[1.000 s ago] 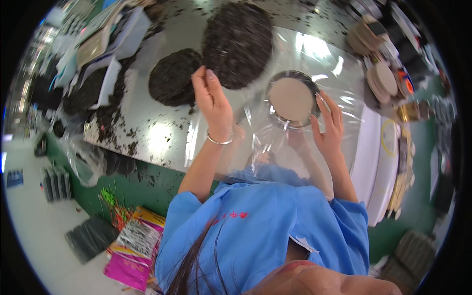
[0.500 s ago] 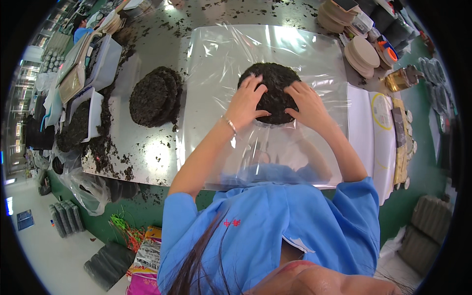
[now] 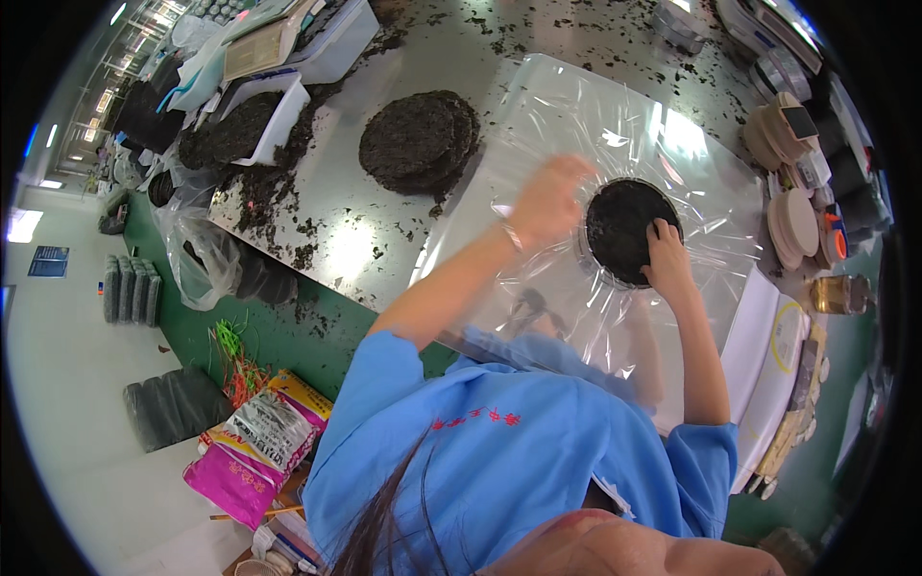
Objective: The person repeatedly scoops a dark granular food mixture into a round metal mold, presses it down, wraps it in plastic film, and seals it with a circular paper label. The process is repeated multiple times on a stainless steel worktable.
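Note:
A round black cake of pressed dark flakes, like dried seaweed point(image 3: 624, 228), lies on a sheet of clear plastic film point(image 3: 523, 125). A pale, shiny rim surrounds it, and creases in the film radiate outward from it. My right hand point(image 3: 669, 257) rests at the cake's right edge, fingers reaching onto its top with the thumb apart. Just left of the cake, my left hand point(image 3: 552, 204) is raised and smeared by motion, so its fingers are unclear. Farther left, a stack of similar dark round cakes point(image 3: 415, 144) sits on the metal table point(image 3: 327, 216).
Loose dark flakes are scattered across the table. At far left stand a white tub point(image 3: 288, 120) of flakes and a second tub point(image 3: 351, 43). Along the right are pale round discs point(image 3: 792, 223), a jar of amber liquid point(image 3: 837, 295) and a white folded sheet point(image 3: 759, 350).
My left hand has lifted off the cake and moved left; my right hand stays on its right edge. Film creases now radiate around the cake. The whole view has turned and shifted.

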The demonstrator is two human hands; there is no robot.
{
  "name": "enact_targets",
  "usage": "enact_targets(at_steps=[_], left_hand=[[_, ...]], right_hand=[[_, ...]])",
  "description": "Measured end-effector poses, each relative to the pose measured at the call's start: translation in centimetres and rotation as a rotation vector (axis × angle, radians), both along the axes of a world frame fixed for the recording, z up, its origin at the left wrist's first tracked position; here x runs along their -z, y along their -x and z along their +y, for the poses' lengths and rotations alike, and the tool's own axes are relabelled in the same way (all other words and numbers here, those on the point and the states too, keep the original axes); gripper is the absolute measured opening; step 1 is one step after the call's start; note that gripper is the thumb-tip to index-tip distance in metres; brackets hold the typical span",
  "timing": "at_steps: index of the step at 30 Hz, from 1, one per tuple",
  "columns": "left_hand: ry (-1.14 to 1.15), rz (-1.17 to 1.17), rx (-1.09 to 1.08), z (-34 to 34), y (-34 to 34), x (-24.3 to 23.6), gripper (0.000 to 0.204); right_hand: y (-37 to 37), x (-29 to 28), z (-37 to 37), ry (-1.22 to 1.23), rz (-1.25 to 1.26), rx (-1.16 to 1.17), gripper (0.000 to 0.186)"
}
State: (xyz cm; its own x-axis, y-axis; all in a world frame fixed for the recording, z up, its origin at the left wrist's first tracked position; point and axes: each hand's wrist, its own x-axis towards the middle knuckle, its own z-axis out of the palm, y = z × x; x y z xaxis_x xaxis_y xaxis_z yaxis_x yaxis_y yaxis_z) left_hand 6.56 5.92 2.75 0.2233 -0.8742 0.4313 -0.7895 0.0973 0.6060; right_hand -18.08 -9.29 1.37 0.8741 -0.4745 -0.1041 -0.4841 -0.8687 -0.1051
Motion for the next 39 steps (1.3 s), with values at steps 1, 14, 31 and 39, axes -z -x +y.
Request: enact_targets(at_steps=[1, 14, 31, 39], left_hand=[[-0.057, -0.240, -0.252, 1.7, -2.5, -0.9, 0.056], [-0.069, -0.248, -0.643, 11.5, -19.6, -4.5, 0.043], [0.058, 1.523, 0.193, -0.6, 6.4, -5.6, 0.038], [0.086, 1.323, -0.129, -0.8, 10.2, 2.7, 0.035]], right_hand=[[0.5, 0.0, 0.1, 0.008, 0.004, 0.006, 0.083], [0.9, -3.4, -1.1, -0.283, -0.103, -0.003, 0.058], [-2.2, -8.9, -0.3, -0.111, -0.743, 0.339, 0.079], [-2.3, -1.6, -0.3, -0.115, -0.503, 0.401, 0.069]])
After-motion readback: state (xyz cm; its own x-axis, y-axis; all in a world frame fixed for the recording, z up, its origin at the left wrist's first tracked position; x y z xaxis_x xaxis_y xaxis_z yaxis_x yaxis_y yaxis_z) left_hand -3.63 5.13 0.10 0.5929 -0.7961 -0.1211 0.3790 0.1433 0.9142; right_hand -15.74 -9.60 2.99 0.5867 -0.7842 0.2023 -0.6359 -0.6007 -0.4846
